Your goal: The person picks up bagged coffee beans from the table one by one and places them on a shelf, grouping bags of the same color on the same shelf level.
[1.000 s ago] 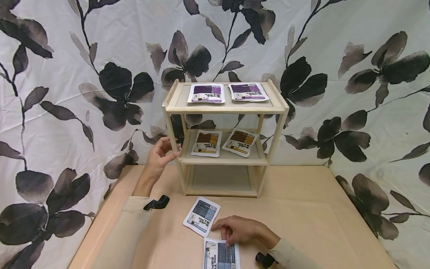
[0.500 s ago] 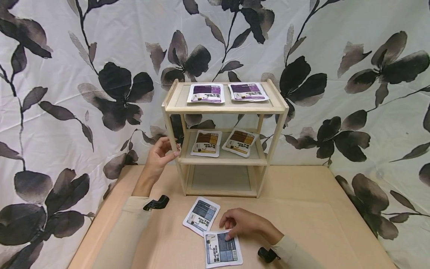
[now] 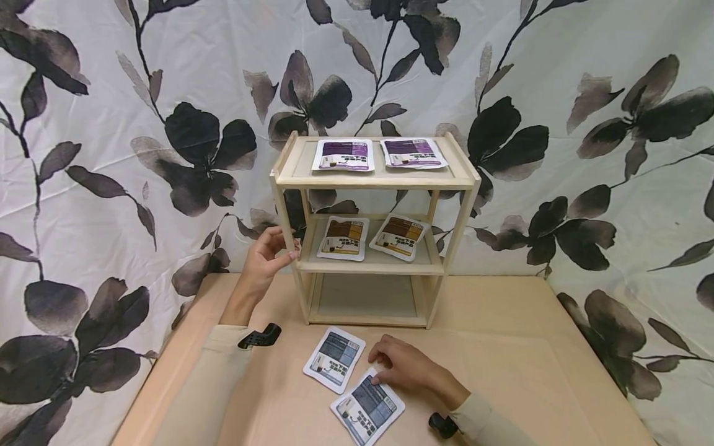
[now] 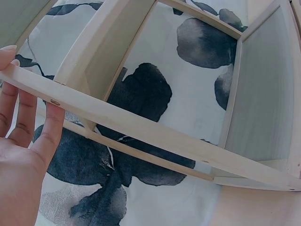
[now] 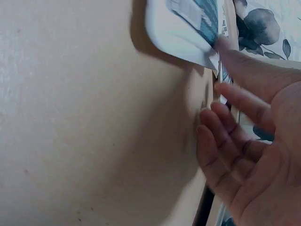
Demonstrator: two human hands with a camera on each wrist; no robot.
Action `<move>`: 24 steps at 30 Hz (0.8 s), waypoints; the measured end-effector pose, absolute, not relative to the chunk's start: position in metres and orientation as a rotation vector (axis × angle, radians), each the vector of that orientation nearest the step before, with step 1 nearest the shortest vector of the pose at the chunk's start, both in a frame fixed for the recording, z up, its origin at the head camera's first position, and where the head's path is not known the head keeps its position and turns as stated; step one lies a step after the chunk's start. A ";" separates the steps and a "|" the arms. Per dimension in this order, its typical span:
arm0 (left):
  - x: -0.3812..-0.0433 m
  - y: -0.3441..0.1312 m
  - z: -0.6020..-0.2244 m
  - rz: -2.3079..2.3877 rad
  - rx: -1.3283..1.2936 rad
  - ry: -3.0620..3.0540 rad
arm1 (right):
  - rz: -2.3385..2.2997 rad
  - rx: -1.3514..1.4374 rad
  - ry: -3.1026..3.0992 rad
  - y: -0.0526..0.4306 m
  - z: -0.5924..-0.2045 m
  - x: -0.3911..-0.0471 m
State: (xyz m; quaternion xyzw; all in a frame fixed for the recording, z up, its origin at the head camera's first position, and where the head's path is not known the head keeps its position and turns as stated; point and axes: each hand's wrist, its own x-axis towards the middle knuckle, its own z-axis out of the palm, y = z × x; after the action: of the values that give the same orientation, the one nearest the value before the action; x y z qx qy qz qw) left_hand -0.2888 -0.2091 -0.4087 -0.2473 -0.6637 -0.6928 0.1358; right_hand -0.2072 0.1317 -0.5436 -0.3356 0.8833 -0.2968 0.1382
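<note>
My left hand (image 3: 264, 263) grips the left front post of a small wooden shelf rack (image 3: 374, 267), thumb at the front. The left wrist view shows the fingers (image 4: 49, 129) around this post. At the front of the table, my right hand (image 3: 409, 368) pinches the upper edge of a blue-and-white flat pouch (image 3: 368, 409), which is turned at a slant. In the right wrist view its thumb (image 5: 249, 66) lies on the pouch's edge; the other fingers are bent. Another blue-and-white pouch (image 3: 334, 359) lies flat just to the left.
Two purple pouches, a left one (image 3: 343, 155) and a right one (image 3: 413, 152), lie on the top shelf. Two brown-orange pouches, a left one (image 3: 343, 238) and a tilted right one (image 3: 398, 236), lie on the middle shelf. Floral cloth (image 3: 212, 56) hangs behind the table (image 3: 519, 353).
The right hand has moved away from me, sliding the nearer blue-and-white pouch up and turning it from straight to slanted. The left hand stays on the post.
</note>
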 end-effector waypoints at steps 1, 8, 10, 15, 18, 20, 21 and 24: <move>-0.289 -0.209 -0.408 -2.005 -0.717 -1.924 | -0.843 -0.933 2.568 0.131 -0.543 -0.206; -0.288 -0.208 -0.407 -2.007 -0.703 -1.930 | -0.603 -0.850 2.594 0.129 -0.538 -0.196; -0.288 -0.208 -0.408 -2.007 -0.703 -1.929 | -0.615 -0.872 2.589 0.128 -0.538 -0.193; -0.288 -0.208 -0.408 -2.005 -0.697 -1.925 | -0.924 -0.857 2.415 0.126 -0.541 -0.193; -0.287 -0.208 -0.407 -2.004 -0.698 -1.924 | -1.132 -0.838 2.276 0.126 -0.546 -0.194; -0.287 -0.208 -0.407 -2.005 -0.702 -1.925 | -1.219 -0.831 2.224 0.126 -0.550 -0.195; -0.287 -0.208 -0.407 -2.005 -0.703 -1.924 | -1.246 -0.830 2.213 0.126 -0.552 -0.195; -0.286 -0.208 -0.407 -2.001 -0.703 -1.925 | -1.284 -0.820 2.218 0.127 -0.556 -0.197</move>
State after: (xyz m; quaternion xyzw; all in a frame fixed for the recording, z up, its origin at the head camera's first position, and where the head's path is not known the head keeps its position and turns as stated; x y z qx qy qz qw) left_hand -0.2863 -0.2082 -0.4070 -0.2431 -0.6656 -0.6920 0.1381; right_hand -0.1967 0.1274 -0.5556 -0.2971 0.8035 -0.4650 0.2235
